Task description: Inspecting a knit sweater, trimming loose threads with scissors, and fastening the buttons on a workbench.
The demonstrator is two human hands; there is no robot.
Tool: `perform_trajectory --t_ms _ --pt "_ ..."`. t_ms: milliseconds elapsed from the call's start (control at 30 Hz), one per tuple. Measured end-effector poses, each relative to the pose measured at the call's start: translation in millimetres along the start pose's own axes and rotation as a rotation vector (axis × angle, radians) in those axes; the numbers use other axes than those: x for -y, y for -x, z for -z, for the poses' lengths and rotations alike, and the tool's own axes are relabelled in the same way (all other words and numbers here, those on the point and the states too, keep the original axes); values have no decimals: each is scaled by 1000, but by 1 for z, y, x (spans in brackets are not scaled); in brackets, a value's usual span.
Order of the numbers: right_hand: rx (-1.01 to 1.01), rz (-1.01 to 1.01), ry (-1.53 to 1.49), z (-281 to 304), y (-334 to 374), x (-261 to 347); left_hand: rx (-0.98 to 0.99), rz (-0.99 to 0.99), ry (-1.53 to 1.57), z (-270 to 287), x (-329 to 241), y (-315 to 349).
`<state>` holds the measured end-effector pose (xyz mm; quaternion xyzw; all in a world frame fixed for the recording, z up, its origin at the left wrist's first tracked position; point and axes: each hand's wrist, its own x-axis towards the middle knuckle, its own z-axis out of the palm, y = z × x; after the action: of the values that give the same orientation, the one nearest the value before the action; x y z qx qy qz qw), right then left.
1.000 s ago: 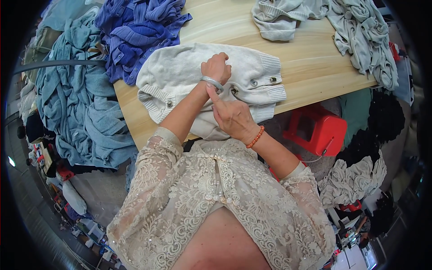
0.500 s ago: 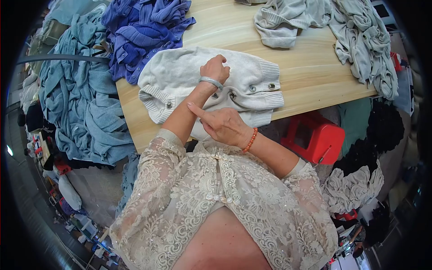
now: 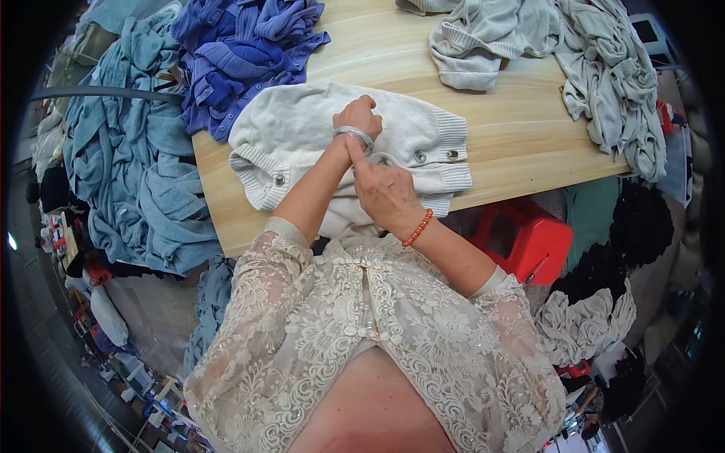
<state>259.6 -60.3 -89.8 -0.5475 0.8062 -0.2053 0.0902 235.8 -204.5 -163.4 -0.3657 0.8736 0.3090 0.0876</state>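
Far off to the left of both hands, a heap of blue-grey knits point(image 3: 128, 174) spills over the worktop point(image 3: 529, 140) edge, and just above it a bundle of purple-blue knits point(image 3: 242, 45) lies bunched and unsorted. Moving in, the cream cardigan point(image 3: 294, 136) is spread flat on the worktop, right under the hands, its ribbed hem pointing right and its button band running along the near edge. One button shows left of the left hand, two more sit just right of the right hand. Left hand point(image 3: 359, 117), with a pale bangle at the wrist, is curled shut and pressing knuckles-down into the middle of the cardigan, seemingly pinching the knit. Right hand point(image 3: 385, 192), orange bead bracelet on the wrist, lies over the front band just below, index finger out and touching the left wrist; whether its other fingers grip cloth I cannot tell. Judging by the lay, the cardigan is smoothed out and partly gathered, but the band near the hands looks unfinished. Right of the hands, grey knits point(image 3: 491, 38) wait crumpled, and further right another grey pile point(image 3: 619, 83) hangs off the edge, so plenty looks left to do.
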Motion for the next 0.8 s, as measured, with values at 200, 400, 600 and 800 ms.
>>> perform_trajectory --t_ms 200,400,600,800 --pt "63 87 -188 1 2 25 -81 3 -46 3 -10 -10" --pt "108 122 -216 7 4 17 -53 18 -37 -2 -5 -12" --pt "-62 175 -411 9 6 4 -63 34 -101 8 -3 -15" --pt "-2 30 -192 7 -8 -15 15 58 -47 9 -9 -14"
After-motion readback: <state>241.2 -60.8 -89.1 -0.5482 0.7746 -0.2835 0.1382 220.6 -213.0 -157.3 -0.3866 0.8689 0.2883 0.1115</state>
